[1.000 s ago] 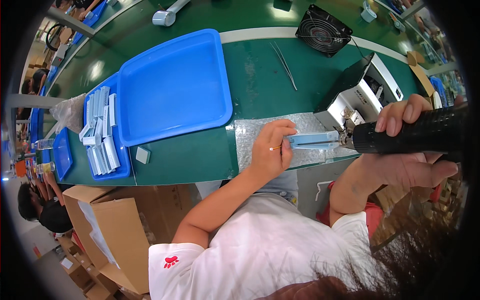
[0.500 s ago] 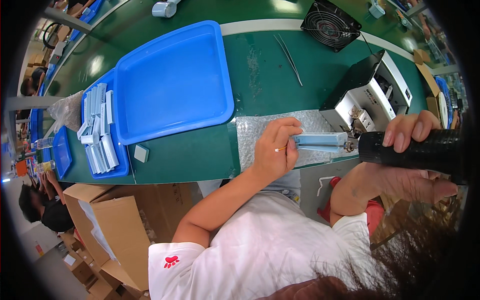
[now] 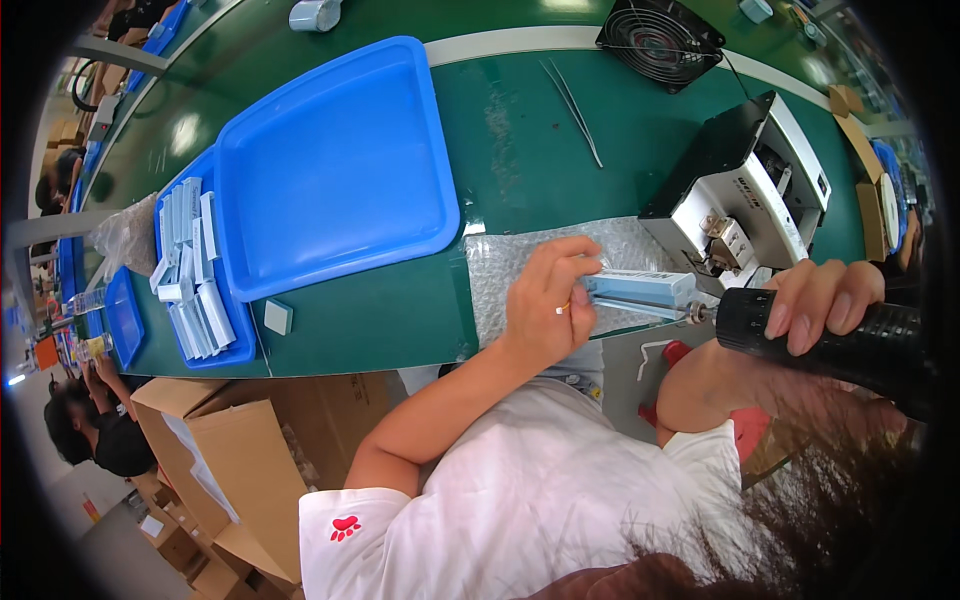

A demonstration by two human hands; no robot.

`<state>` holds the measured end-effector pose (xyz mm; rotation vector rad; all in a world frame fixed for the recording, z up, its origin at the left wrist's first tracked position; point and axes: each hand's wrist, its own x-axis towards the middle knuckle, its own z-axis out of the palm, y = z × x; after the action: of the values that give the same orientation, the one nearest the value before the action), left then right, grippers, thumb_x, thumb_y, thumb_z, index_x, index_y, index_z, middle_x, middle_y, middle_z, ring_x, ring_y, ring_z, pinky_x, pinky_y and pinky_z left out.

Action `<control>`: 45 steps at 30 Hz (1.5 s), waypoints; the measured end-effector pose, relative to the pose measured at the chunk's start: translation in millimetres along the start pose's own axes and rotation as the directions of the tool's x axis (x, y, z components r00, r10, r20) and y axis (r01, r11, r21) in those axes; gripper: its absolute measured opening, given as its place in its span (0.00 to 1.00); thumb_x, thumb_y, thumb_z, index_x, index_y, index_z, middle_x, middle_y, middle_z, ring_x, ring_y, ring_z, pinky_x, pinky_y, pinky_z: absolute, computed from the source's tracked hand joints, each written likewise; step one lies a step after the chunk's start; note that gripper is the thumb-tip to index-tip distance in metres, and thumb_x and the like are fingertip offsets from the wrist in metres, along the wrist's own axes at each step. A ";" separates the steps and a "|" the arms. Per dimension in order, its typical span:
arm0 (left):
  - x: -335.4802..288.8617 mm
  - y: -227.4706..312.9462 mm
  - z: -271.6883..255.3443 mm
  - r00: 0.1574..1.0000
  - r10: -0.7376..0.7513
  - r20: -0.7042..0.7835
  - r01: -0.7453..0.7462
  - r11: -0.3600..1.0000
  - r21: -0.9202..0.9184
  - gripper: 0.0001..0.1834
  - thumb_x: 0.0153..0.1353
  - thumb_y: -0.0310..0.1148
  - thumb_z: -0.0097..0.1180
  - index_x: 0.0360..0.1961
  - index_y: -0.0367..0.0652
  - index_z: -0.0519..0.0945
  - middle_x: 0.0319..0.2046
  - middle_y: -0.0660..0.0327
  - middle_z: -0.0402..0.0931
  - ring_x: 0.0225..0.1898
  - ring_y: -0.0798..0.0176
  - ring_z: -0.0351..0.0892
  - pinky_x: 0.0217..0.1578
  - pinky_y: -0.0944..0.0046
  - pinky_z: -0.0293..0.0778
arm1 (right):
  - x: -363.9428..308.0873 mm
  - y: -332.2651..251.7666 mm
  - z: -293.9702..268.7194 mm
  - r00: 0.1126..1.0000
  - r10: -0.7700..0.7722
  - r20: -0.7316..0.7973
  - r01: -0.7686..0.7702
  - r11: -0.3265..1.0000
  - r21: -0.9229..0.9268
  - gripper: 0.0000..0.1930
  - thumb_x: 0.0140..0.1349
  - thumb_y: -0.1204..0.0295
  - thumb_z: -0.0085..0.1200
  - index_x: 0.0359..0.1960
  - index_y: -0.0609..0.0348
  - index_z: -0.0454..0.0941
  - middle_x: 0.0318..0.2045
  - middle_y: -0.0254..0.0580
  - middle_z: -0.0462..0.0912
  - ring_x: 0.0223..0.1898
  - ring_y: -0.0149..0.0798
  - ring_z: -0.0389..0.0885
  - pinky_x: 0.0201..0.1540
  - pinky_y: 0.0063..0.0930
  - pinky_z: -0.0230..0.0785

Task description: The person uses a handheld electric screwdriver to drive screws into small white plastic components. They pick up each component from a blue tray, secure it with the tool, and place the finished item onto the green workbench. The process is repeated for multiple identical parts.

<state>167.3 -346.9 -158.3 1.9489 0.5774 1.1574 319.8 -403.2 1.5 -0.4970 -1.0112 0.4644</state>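
Note:
My left hand [image 3: 548, 303] pinches one end of a long, narrow light-blue housing [image 3: 652, 287], keeping it above a sheet of bubble wrap [image 3: 495, 270]. Wrapped around a black cylindrical electric screwdriver [image 3: 742, 315] is my right hand [image 3: 822, 300]. The driver's metal tip meets the housing's right end; whether a screw sits between them is too small to tell. Just beyond the driver stands a black and silver screw feeder [image 3: 690, 215]. Part of my right hand and the driver's rear end fade into the dark rim of the view.
A large blue tray [image 3: 335, 170] overlaps a smaller blue tray [image 3: 240, 348] with several light-blue housings [image 3: 200, 320]. Tweezers [image 3: 575, 115] and a black fan [image 3: 660, 48] lie farther back. A small pale block [image 3: 278, 317] sits near the front edge, above an open cardboard box [image 3: 250, 450].
The screwdriver's rear end has dipped, so it slants more. The housing has tilted slightly, showing more of its labelled face. Both hands keep their hold.

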 end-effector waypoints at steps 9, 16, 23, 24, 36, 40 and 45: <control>-3.0 -4.4 5.1 1.000 0.022 0.022 -0.023 0.997 0.071 0.10 0.60 0.23 0.38 0.40 0.36 0.71 0.42 0.46 0.75 0.40 0.47 0.77 0.41 0.56 0.74 | -7.1 -0.1 14.4 0.985 -0.036 -0.168 0.026 0.998 -0.061 0.52 0.55 0.32 0.43 0.71 0.39 0.28 0.30 0.54 0.71 0.19 0.43 0.73 0.23 0.36 0.73; -7.5 -19.5 12.5 1.000 -0.003 0.003 0.003 0.999 0.034 0.11 0.56 0.21 0.40 0.39 0.34 0.72 0.41 0.46 0.75 0.38 0.47 0.76 0.39 0.55 0.73 | 13.8 -32.4 -39.8 0.999 0.021 -0.028 -0.022 1.000 -0.011 0.45 0.61 0.35 0.40 0.69 0.51 0.42 0.31 0.51 0.71 0.24 0.41 0.75 0.25 0.35 0.73; -5.6 -12.3 9.1 0.999 0.003 0.032 -0.004 0.999 0.049 0.10 0.60 0.22 0.36 0.39 0.32 0.70 0.41 0.44 0.74 0.40 0.49 0.76 0.43 0.56 0.72 | 37.0 -3.1 -40.6 0.909 -0.293 -0.298 -0.017 0.687 -0.727 0.38 0.57 0.37 0.45 0.45 0.66 0.65 0.28 0.52 0.73 0.21 0.41 0.73 0.22 0.34 0.68; -5.8 -12.6 10.2 1.000 0.000 0.025 -0.001 0.999 0.039 0.10 0.60 0.22 0.36 0.39 0.32 0.70 0.41 0.44 0.74 0.40 0.49 0.76 0.44 0.56 0.72 | 41.0 1.7 -38.9 0.908 -0.341 -0.244 0.045 0.657 -0.753 0.34 0.60 0.41 0.47 0.47 0.66 0.64 0.28 0.54 0.73 0.20 0.43 0.73 0.22 0.35 0.68; -1.1 -0.7 2.7 0.999 0.024 0.039 -0.026 0.997 0.069 0.10 0.59 0.22 0.39 0.40 0.35 0.71 0.41 0.46 0.75 0.39 0.48 0.76 0.41 0.56 0.73 | 10.2 -40.2 -34.2 0.980 0.183 -0.083 -0.184 0.983 0.007 0.34 0.59 0.42 0.49 0.48 0.63 0.63 0.33 0.50 0.71 0.24 0.38 0.74 0.24 0.30 0.72; 1.0 -4.3 4.0 0.999 0.052 -0.013 -0.051 0.997 0.052 0.15 0.46 0.19 0.46 0.38 0.39 0.72 0.42 0.51 0.76 0.37 0.48 0.75 0.33 0.57 0.74 | 8.3 -31.8 -33.2 0.976 0.070 0.205 -0.069 0.998 -0.012 0.37 0.55 0.43 0.56 0.54 0.60 0.62 0.37 0.47 0.68 0.29 0.37 0.75 0.29 0.28 0.73; -1.3 -3.2 3.2 1.000 0.026 -0.012 -0.026 0.998 0.051 0.14 0.50 0.19 0.43 0.39 0.38 0.72 0.41 0.49 0.76 0.36 0.48 0.76 0.34 0.58 0.74 | 12.4 -13.0 -3.7 0.989 0.095 0.112 -0.086 0.993 -0.078 0.44 0.49 0.32 0.54 0.47 0.66 0.67 0.38 0.49 0.67 0.30 0.42 0.74 0.31 0.32 0.70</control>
<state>169.5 -347.1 -162.4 1.9987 0.5948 1.1819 330.4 -407.0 16.0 -0.5887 -1.1237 0.5434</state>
